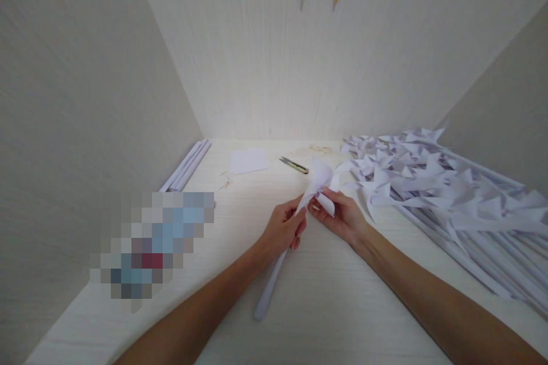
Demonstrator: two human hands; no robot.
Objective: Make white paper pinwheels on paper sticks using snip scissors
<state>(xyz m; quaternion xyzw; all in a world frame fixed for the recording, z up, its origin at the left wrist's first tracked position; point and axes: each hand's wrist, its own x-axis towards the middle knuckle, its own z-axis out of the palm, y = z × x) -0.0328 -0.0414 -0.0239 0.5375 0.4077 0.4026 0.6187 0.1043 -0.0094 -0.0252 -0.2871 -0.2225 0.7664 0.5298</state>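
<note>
My left hand [283, 229] grips a white rolled paper stick [269, 288] that slants down toward the table's near edge. At the stick's top sits a white folded paper pinwheel head [320, 178]. My right hand [340, 215] pinches one curled paper flap of that head, close against my left hand's fingertips. Both hands hover above the middle of the pale wooden table [325, 308].
A big heap of finished white paper pinwheels [445, 194] covers the table's right side. Small scissors [294, 165], a white paper square [248, 160] and rubber bands [319, 149] lie at the back. Rolled paper sticks [188, 165] rest along the left wall. A blurred patch [156, 242] lies left.
</note>
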